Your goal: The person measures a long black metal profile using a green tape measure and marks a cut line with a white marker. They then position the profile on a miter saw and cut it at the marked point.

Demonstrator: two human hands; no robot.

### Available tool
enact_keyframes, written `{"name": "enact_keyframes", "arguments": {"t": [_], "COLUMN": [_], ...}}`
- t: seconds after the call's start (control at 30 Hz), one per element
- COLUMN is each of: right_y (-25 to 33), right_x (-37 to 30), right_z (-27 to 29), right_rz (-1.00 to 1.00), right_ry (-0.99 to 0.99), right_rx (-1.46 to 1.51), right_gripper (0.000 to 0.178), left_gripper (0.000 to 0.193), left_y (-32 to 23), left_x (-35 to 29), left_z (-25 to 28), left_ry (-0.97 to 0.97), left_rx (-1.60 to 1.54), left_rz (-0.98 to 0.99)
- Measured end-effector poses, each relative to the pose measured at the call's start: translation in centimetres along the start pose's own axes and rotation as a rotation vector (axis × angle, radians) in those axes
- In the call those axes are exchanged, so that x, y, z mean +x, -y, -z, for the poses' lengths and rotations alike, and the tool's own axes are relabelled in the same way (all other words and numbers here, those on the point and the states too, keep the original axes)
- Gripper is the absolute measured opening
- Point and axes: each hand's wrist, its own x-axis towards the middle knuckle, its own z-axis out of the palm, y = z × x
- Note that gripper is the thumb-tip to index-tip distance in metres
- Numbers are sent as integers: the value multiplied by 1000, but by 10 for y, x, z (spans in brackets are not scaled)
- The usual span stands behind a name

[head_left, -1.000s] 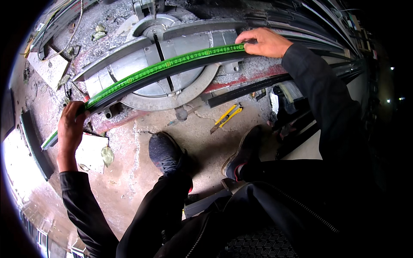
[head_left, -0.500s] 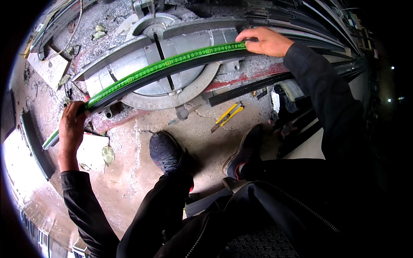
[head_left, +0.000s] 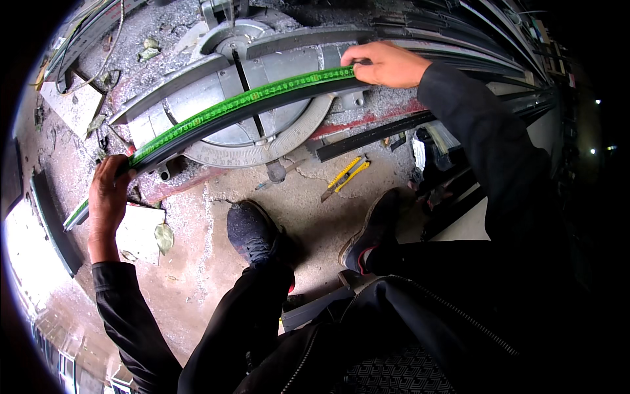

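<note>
Above the slotted metal turntable [head_left: 282, 123], the left hand [head_left: 108, 190] grips a green measuring tape [head_left: 252, 100] laid along a dark strip [head_left: 226, 127]. The right hand [head_left: 392, 64], its fingers closed at their far part, has just shifted leftward, apparently shortening the span between hands. Nearer the feet, a yellow knife [head_left: 342, 175] lies on the floor [head_left: 295, 223].

We hold a long, bright green tape measure [head_left: 256, 96], pulled out, its marked face up. It runs along the far side of a slim black strip [head_left: 197, 136], close against it. Both slant across the round metal table [head_left: 289, 125], nearer to us at the left. Beyond our left hand [head_left: 110, 194], a green length runs on.
</note>
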Motion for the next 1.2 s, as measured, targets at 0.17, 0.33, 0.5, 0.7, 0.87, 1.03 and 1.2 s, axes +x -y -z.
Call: {"name": "enact_keyframes", "arguments": {"t": [0.17,0.33,0.5,0.7,0.87,1.03,1.2], "right_y": [7,32,42,43,53,63,64], "right_x": [13,18,20,21,15,15,13], "right_z": [-17,-18,-24,-32,-37,-44,-45], "right_rz": [93,-2,-29,8,-63,-181,-238], "right_ry": [-63,-3,-32,-145,-203,-265,-248], "right_rx": [-37,-54,-121,-160,-202,-327,-342], "right_gripper": [24,26,24,22,28,39,40], "left_gripper": [24,23,23,24,24,23,22], "left_y": [0,2,0,3,8,1,0], "left_x": [1,0,0,0,-1,-1,0], "left_z": [-2,-2,-2,-2,-4,-3,-5], "left_ry": [2,-3,-6,-5,0,-22,-28], "left_rx": [-3,0,-4,-3,15,-8,-7], "left_rz": [2,-8,-6,-28,-34,-19,-26]}}
